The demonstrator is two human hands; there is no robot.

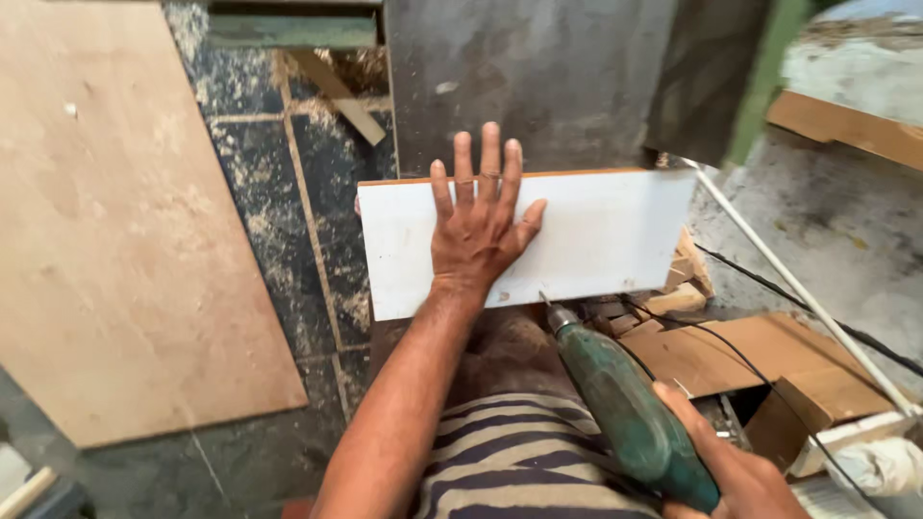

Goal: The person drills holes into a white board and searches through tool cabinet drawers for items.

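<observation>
Right hand (731, 461): fingers wrapped around green electric drill (625, 413), bit at near edge of white panel (596, 235). Left hand (478, 226): fingers spread, flat on panel. Plywood sheet (115, 221) left of panel.

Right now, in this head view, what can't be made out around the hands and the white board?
- Right hand: partly cut off by the bottom edge; its grip on the green power drill is only partly visible.
- Drill tip: too small to tell whether it touches the white rectangular board.
- Whatever is under the board: hidden by the board and the flat left hand.
</observation>
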